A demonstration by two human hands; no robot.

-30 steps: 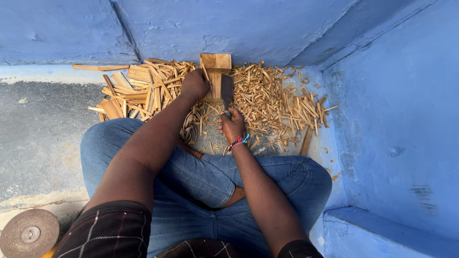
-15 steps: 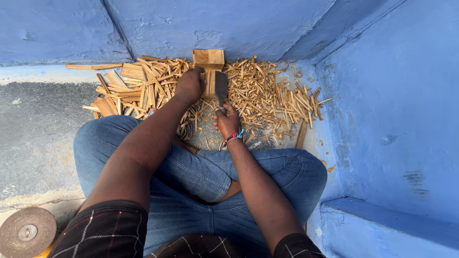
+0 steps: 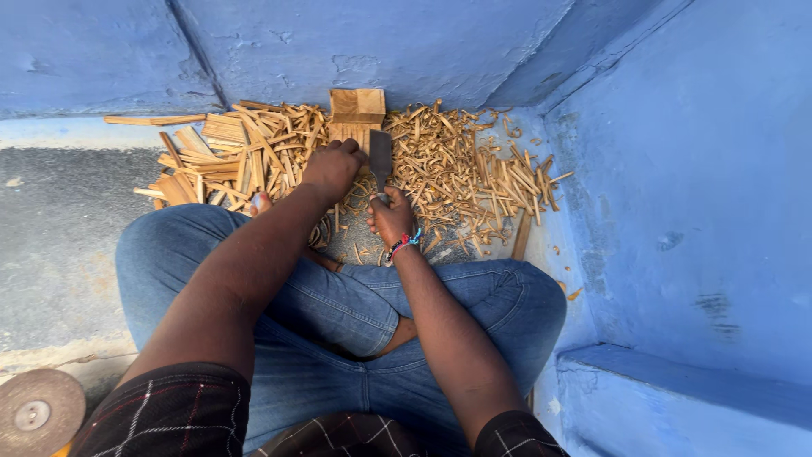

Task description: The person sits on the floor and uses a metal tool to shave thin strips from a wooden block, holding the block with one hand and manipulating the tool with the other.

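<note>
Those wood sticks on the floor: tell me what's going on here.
A person sits cross-legged on the floor in a blue corner. The left hand grips a wooden block standing upright, while the right hand holds a flat metal blade beside it. Split wood sticks are heaped on both sides. A round disc lies beside the left knee.

Upright wooden block (image 3: 356, 110), flat chisel blade (image 3: 381, 157) – beside it

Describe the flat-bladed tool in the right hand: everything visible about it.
The blade is a flat, broad, grey metal piece, dull and worn-looking, standing roughly upright with its squared end uppermost. Its lower end disappears into the right hand, so any handle is hidden. It sits just right of the wooden block and the left hand, above the wood splinters. Contact with the block is unclear.
</note>
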